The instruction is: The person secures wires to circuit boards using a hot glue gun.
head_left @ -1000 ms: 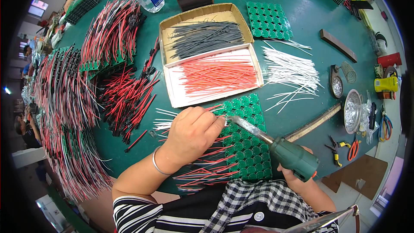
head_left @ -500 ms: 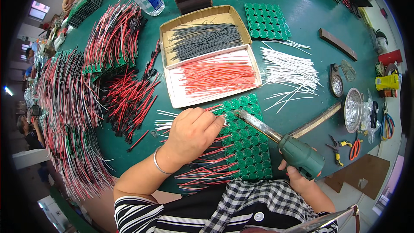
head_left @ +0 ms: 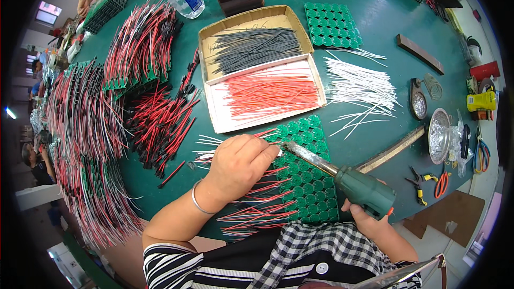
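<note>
My left hand [head_left: 242, 161], with a bracelet on the wrist, lies over the left edge of a panel of joined green round circuit boards [head_left: 308, 182]. Its thumb and forefinger are pinched on a thin wire [head_left: 279, 152] at that edge; most of the wire is hidden under the hand. In my right hand [head_left: 369, 222] is a green-bodied soldering gun [head_left: 367, 190]. The metal tip of its barrel points left and meets the board right beside my left fingertips. Red, white and dark wires [head_left: 259, 208] stick out leftward from the panel's near rows.
Beyond the panel, a cardboard box [head_left: 213, 109] holds black and red wires, with loose white wires [head_left: 361, 85] to its right. Wired boards [head_left: 85, 123] are heaped at left. A metal bowl [head_left: 439, 136], wooden strip [head_left: 393, 150] and pliers [head_left: 416, 184] lie at right. Another person's hand [head_left: 85, 1] is far left.
The soldering gun in my right hand has shifted a little to the left, bringing its tip close to my left fingertips. My left hand has hardly moved.
</note>
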The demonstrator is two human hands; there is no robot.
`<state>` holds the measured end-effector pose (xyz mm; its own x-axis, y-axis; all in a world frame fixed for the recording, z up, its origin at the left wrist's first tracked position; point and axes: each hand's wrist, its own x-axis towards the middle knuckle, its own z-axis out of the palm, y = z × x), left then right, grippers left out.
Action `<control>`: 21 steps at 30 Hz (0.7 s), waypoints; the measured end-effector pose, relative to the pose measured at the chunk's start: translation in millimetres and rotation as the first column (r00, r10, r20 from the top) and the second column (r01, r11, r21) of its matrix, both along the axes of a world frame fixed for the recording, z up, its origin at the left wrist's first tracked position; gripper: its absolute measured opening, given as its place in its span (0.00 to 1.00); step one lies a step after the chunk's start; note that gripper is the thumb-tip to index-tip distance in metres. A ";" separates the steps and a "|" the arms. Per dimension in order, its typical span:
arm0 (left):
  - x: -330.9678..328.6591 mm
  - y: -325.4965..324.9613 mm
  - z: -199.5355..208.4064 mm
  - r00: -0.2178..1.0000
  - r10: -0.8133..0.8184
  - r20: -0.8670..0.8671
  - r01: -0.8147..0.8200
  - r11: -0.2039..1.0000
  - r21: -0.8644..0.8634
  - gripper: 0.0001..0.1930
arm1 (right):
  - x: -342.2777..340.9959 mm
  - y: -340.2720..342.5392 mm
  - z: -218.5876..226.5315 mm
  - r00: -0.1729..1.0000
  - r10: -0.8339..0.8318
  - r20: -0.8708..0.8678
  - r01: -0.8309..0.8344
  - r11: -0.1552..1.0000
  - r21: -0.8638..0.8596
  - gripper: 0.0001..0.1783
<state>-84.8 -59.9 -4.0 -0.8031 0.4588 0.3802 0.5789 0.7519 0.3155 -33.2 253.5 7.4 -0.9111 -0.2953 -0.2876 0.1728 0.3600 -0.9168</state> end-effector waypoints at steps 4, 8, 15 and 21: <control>-0.5 -0.6 -1.6 1.000 -0.005 -0.010 0.005 1.000 0.020 0.10 | 1.8 1.7 -2.0 1.000 0.017 -0.014 -0.017 0.999 0.030 0.18; -1.3 -0.8 -2.3 1.000 -0.010 -0.018 0.010 1.000 0.025 0.10 | 1.3 1.3 -0.5 1.000 0.025 -0.007 -0.025 0.999 0.028 0.18; -2.5 -0.5 -3.1 1.000 -0.016 -0.023 0.017 0.999 0.040 0.10 | 1.0 8.0 -11.6 0.967 0.105 -0.234 -0.103 0.995 0.021 0.28; -1.3 -0.4 -2.0 1.000 -0.010 -0.015 0.011 1.000 0.016 0.10 | 0.7 -2.0 5.6 0.998 -0.049 0.042 0.052 0.994 -0.091 0.14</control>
